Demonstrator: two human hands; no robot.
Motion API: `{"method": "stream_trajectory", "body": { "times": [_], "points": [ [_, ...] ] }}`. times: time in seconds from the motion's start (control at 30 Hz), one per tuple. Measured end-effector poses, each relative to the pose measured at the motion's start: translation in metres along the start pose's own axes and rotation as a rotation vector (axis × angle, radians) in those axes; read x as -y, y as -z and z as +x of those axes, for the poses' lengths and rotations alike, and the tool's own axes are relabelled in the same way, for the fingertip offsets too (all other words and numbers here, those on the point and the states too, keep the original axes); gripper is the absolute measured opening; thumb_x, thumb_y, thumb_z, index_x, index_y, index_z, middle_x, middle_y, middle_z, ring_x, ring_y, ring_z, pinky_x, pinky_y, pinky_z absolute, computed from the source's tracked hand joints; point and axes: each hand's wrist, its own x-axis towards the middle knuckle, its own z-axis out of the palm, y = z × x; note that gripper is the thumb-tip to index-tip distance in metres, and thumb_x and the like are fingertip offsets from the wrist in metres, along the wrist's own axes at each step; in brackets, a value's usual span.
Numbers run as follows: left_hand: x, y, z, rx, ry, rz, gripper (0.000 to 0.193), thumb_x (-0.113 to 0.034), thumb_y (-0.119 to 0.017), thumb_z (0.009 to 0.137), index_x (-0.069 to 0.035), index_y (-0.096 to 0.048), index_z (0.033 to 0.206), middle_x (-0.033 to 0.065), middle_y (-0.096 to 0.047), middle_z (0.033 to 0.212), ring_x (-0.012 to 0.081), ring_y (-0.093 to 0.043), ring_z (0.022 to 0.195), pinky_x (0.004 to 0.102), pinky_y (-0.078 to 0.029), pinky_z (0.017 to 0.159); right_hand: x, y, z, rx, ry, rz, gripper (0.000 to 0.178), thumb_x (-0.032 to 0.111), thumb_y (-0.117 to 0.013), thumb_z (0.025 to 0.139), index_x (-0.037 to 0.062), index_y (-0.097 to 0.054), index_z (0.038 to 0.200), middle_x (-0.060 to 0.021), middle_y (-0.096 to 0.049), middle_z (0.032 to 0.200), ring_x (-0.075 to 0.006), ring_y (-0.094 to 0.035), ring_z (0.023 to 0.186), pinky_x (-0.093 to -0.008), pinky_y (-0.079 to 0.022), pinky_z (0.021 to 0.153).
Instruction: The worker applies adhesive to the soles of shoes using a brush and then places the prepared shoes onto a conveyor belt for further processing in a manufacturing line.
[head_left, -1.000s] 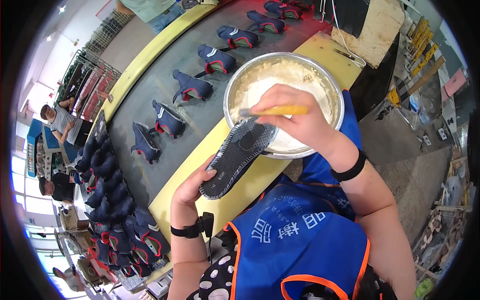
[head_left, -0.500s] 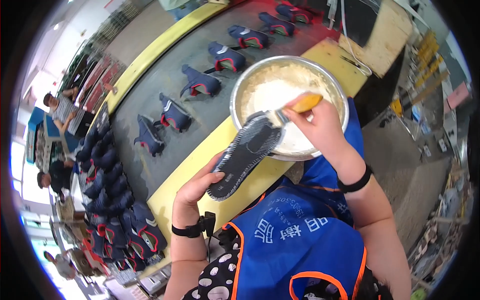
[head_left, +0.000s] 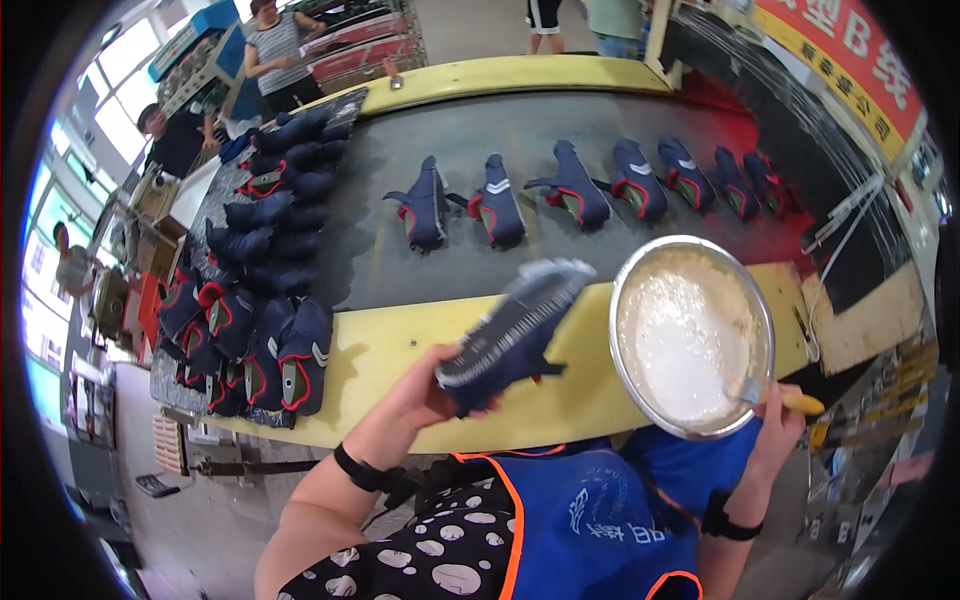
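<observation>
In my left hand [head_left: 432,390] is a navy shoe upper [head_left: 510,335], closed in my fingers and tilted, its dark stitched underside turned up and its toe end smeared by motion. My right hand [head_left: 778,425] grips the yellow handle of a brush [head_left: 800,403] at the near right rim of a steel bowl [head_left: 767,340]. The brush's head is over the white paste [head_left: 685,350] inside that bowl. Beyond my hands, a row of navy, red-trimmed shoe uppers [head_left: 493,205] lies on the dark conveyor belt [head_left: 400,275].
Yellow boards edge the belt, the near board [head_left: 390,350] lying under my left hand. A big pile of shoe uppers [head_left: 265,250] fills the left side. Reddish light falls on the belt's right end, beside a red and yellow sign [head_left: 850,60]. Several people stand farther off.
The brush has left the shoe upper's underside and moved right, to the bowl's rim. My left hand has turned the upper so its side shows. The whole view has swung round.
</observation>
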Motion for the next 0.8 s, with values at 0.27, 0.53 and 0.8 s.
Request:
{"method": "stream_trajectory", "body": {
  "times": [0.27,0.53,0.8],
  "points": [
    [-0.162,0.123,0.029,-0.735,-0.554,0.082,0.045,-0.034,-0.081,0.086,-0.003,-0.067,0.115,0.0142,-0.072,0.107,0.032,-0.07,0.092,0.0473,-0.058,0.069,-0.019,0.031,0.006,-0.121,-0.037,-0.06,0.017,0.02,-0.063,0.106,0.0069,-0.061,0.095,0.0019,-0.058,0.083,-0.0037,-0.051,0.068,-0.019,-0.044,0.06],
    [-0.248,0.257,0.11,-1.531,-0.458,1.308,0.08,-0.06,-0.08,0.073,0.003,-0.069,0.121,0.0272,-0.071,0.121,0.042,-0.068,0.115,0.0482,-0.052,0.103,0.03,0.008,-0.004,-0.184,0.016,-0.053,0.012,0.016,-0.064,0.105,0.0055,-0.063,0.1,0.0019,-0.059,0.083,-0.0037,-0.054,0.069,-0.0192,-0.044,0.059],
    [-0.233,0.142,0.112,-1.591,-0.764,1.546,0.047,-0.038,-0.065,0.101,0.002,-0.063,0.126,0.0253,-0.067,0.118,0.0395,-0.068,0.109,0.0483,-0.059,0.085,0.065,-0.005,-0.011,-0.238,0.213,-0.081,0.017,-0.001,-0.066,0.097,0.0018,-0.073,0.112,-0.0045,-0.068,0.094,-0.0124,-0.062,0.075,-0.0278,-0.052,0.07]
  ]
}}
